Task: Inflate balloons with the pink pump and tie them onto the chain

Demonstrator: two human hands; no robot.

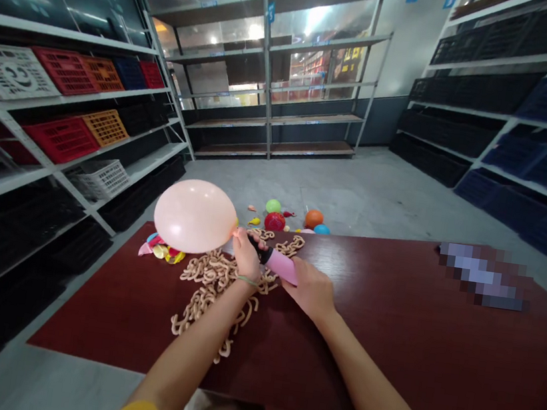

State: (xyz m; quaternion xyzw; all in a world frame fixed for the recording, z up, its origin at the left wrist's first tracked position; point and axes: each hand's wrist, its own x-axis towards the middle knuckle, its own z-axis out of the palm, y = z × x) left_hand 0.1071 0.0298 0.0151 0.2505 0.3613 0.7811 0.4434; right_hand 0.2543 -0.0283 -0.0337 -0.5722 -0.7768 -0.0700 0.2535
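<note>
Head view, one person at work. Balloon point(195, 216): pale pink, inflated, held above the tabletop point(101, 323). Left hand point(246, 258): grip closed on the balloon's neck, against the black nozzle point(258, 250) of the pump. Right hand point(310, 292): grip closed around the pump point(283, 267), pink-bodied. Also on the tabletop: tan knotted strands point(212, 284), heaped beneath the left hand and forearm; deflated balloons point(161, 249), mixed colours, near its left edge; one pixelated object point(483, 276), unidentifiable, toward its right. Beyond its far edge, on the floor point(356, 189): loose balloons point(314, 218), green, red, orange and blue. Left of the tabletop: shelves point(57, 197) holding plastic crates point(64, 70), red, orange, white and dark blue.
</note>
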